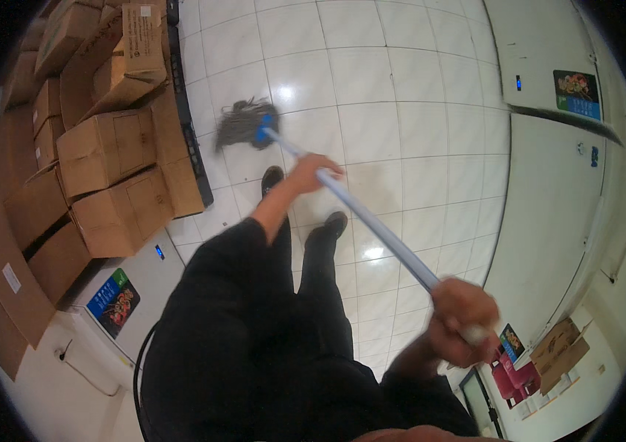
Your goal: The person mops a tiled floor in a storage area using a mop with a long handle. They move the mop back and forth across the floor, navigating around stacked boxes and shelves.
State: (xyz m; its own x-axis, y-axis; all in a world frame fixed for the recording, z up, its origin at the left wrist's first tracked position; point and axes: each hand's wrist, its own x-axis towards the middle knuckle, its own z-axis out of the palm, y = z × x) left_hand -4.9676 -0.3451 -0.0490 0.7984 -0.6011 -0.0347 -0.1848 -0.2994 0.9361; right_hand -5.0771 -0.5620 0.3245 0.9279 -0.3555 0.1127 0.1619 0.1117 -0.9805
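Observation:
A string mop's grey strands (243, 125) lie spread on the tiled floor, ahead and to the left, joined by a blue clamp (264, 127) to a long pale handle (379, 230). The handle slants across in front of me toward the lower right. My left hand (313, 174) is closed around its lower part, not far above the clamp. My right hand (464, 322) grips the top end, and the handle's tip pokes out past the fingers. Both of my shoes, the left one (272, 179) and the right one (337, 222), stand on the floor near the mop.
Brown cardboard boxes (110, 151) are piled along the left, above a white cabinet (147, 265) with a food picture. White freezer-like units (541, 199) line the right side. An opened carton (560, 353) and a dark pink object (513, 379) are at lower right. Glossy white tiles (431, 121) lie between.

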